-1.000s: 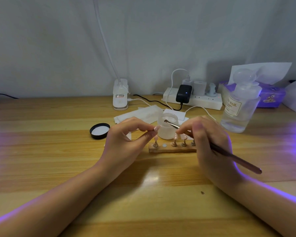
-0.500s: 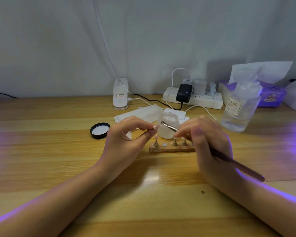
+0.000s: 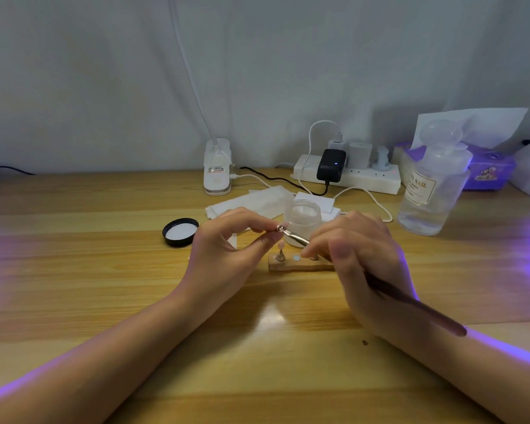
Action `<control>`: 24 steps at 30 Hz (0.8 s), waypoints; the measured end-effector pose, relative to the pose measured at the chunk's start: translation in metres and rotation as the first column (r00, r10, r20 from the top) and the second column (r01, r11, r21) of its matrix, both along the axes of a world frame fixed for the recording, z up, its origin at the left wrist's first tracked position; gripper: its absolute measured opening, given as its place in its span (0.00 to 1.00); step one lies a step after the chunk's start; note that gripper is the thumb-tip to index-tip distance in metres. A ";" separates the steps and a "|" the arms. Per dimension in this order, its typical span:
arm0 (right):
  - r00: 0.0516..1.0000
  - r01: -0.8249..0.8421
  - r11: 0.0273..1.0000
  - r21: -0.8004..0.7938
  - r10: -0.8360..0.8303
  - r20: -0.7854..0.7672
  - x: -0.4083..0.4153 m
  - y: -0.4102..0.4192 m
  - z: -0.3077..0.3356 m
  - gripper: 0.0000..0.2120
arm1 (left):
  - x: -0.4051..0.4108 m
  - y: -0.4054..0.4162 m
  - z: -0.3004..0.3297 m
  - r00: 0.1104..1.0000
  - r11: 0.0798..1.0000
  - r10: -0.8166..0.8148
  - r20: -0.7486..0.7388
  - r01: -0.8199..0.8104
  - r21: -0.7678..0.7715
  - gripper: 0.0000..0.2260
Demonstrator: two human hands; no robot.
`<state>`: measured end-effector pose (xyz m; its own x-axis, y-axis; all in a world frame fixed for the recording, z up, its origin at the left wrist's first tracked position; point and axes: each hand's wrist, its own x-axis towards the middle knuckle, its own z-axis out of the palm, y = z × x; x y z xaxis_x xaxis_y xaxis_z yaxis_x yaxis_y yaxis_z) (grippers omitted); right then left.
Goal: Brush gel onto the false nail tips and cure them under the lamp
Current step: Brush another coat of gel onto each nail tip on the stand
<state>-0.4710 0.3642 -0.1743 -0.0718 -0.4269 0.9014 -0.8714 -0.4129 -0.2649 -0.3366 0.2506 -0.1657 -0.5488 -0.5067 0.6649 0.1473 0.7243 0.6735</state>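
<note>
My left hand [image 3: 227, 255] pinches a small false nail tip [image 3: 283, 226] between thumb and forefinger, just above the wooden nail stand [image 3: 288, 266]. My right hand [image 3: 364, 264] grips a thin gel brush [image 3: 410, 301]; its metal tip touches the nail tip held by the left hand. One pink nail tip on a peg [image 3: 280, 250] stands at the stand's left end. An open frosted gel jar [image 3: 302, 221] sits right behind the stand. The stand's right part is hidden by my right hand.
The jar's black lid [image 3: 180, 231] lies to the left. A white clip lamp base [image 3: 217, 166], a power strip [image 3: 349, 175] with chargers, white wipes [image 3: 251, 203], a clear liquid bottle [image 3: 429, 191] and a purple tissue box [image 3: 487, 169] line the back. Purple light falls from the right.
The brush tip has moved left from over the gel jar to the nail tip pinched in my left hand. The left hand has stayed in place.
</note>
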 end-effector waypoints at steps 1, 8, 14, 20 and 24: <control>1.000 0.000 1.000 0.001 0.000 -0.005 -0.001 0.000 -0.001 0.24 | 0.000 0.000 0.000 1.000 1.000 -0.005 -0.003 0.005 -0.004 0.06; 0.985 0.048 0.998 0.046 -0.055 0.163 -0.005 0.003 0.001 0.20 | 0.000 0.000 0.000 1.000 1.000 -0.020 -0.007 0.020 -0.012 0.05; 1.000 0.015 0.999 0.030 -0.015 0.020 0.000 0.001 0.000 0.24 | 0.000 -0.001 0.000 1.000 1.000 -0.025 -0.011 0.025 -0.010 0.07; 0.976 0.012 0.996 0.089 -0.031 0.215 -0.005 0.004 0.001 0.18 | -0.001 0.000 -0.002 1.000 1.000 -0.011 -0.019 0.011 -0.014 0.04; 1.000 -0.014 1.000 0.028 0.014 0.010 0.001 0.003 0.002 0.24 | 0.000 -0.002 -0.003 1.000 1.000 -0.012 -0.026 0.012 -0.018 0.06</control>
<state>-0.4700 0.3676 -0.1728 -0.0744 -0.4527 0.8885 -0.8630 -0.4172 -0.2849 -0.3368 0.2488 -0.1682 -0.5369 -0.4880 0.6882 0.1733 0.7345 0.6561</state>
